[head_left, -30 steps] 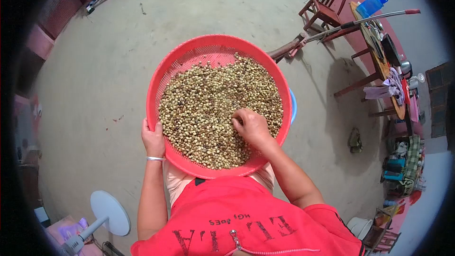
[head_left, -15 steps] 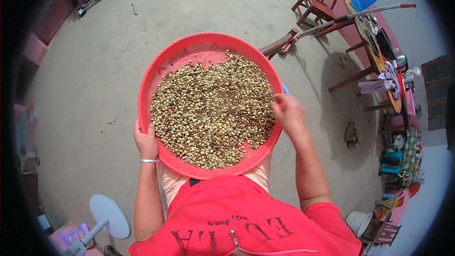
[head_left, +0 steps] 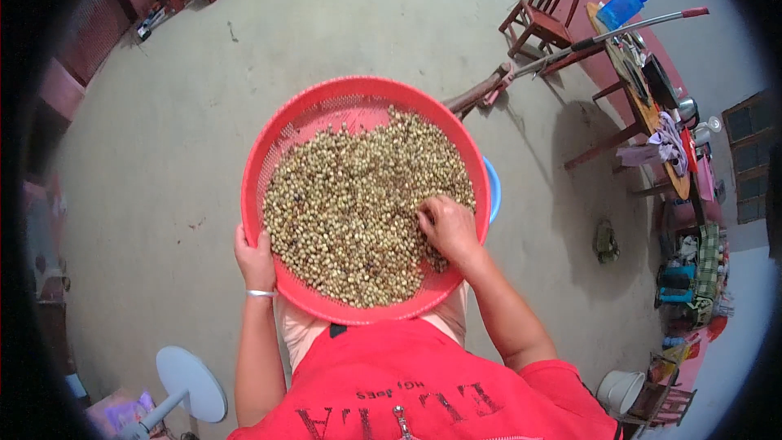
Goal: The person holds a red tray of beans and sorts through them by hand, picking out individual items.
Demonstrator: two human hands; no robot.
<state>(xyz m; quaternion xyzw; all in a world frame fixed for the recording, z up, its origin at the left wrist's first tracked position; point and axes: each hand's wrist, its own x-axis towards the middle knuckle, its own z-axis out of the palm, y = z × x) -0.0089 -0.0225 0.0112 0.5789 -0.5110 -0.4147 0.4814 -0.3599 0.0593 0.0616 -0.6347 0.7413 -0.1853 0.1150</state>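
A round red plastic sieve basket (head_left: 364, 88) with a perforated wall rests over my lap, holding a wide layer of small greenish-tan and brown beans (head_left: 350, 204). My left hand (head_left: 255, 257) is closed on its lower left rim, thumb at the inner edge and the other fingers out of sight beneath. My right hand (head_left: 448, 226) reaches over the right rim into the beans, its fingertips bent together and touching the layer. Whatever is between those fingertips, if anything, cannot be made out. Bare red basket shows along the far side.
Below the basket's right side a blue rim (head_left: 494, 189) peeks out. A long-handled tool (head_left: 570, 52) leans near a red wooden chair (head_left: 542, 16). To the right stands a cluttered table (head_left: 643, 106); a white bucket (head_left: 621, 389) is lower right, a round white stand (head_left: 192, 383) lower left.
My right hand has moved from the basket's right rim inward and down onto the beans. The basket sits slightly lower in view, with my left hand still on its rim.
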